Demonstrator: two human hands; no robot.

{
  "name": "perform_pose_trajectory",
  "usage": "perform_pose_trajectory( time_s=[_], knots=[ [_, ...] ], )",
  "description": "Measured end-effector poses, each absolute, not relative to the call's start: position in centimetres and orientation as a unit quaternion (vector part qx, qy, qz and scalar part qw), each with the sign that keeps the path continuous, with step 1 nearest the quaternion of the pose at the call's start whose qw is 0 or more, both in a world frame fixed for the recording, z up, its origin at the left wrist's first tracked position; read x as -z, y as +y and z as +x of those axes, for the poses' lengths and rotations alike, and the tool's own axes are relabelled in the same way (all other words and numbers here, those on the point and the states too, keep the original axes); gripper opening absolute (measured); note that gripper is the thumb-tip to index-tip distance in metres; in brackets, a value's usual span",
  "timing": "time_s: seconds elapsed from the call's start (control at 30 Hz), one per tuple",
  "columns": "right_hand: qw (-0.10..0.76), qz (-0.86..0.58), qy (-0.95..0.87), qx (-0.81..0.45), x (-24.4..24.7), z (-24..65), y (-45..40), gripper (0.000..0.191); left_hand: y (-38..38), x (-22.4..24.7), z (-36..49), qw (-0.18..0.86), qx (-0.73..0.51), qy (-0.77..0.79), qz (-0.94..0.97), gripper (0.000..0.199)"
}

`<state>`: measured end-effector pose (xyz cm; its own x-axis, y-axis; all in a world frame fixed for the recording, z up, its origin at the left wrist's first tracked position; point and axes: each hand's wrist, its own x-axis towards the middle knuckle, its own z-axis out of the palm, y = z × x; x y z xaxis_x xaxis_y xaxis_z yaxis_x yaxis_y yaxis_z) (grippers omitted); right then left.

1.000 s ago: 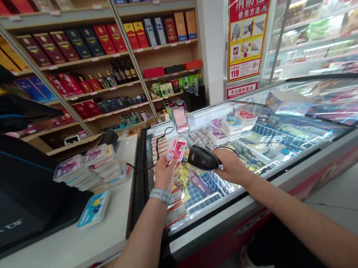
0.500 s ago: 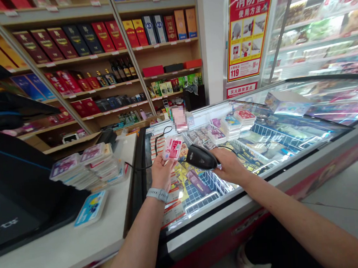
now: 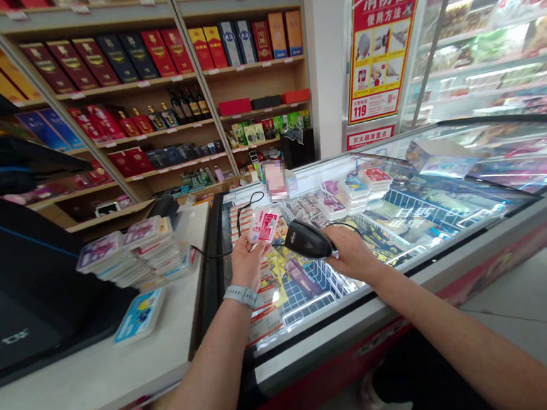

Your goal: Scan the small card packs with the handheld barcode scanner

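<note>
Left hand (image 3: 248, 264) gripping a pink-and-white packet (image 3: 264, 225), right hand (image 3: 352, 254) closed around a corded barcode scanner (image 3: 307, 239).
Stacked packs (image 3: 135, 250), seemingly food, at nine o'clock on the counter (image 3: 87, 365); glass-topped freezer (image 3: 313, 347) under both hands.

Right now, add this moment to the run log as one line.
left hand: holding pink-white packet | right hand: holding black barcode scanner | both above: glass-top freezer

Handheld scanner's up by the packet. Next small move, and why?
Probably turn the pink-and-white packet in the left hand so its barcode faces the black handheld barcode scanner in the right hand. The scanner's nose already points at the packet, just clear of it, but no barcode can be made out on the side in view.
</note>
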<state>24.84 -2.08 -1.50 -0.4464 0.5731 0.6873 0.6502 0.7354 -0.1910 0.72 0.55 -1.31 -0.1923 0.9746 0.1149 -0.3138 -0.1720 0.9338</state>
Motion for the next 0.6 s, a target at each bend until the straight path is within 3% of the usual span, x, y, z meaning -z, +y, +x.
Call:
perform_pose_trajectory(
  time_s=[0.6],
  knots=[
    [0.376,-0.368,-0.849,0.057,1.68,24.84,-1.91,0.030,0.48,1.11,0.75,0.494,-0.654,0.414,0.397,0.035]
  ],
)
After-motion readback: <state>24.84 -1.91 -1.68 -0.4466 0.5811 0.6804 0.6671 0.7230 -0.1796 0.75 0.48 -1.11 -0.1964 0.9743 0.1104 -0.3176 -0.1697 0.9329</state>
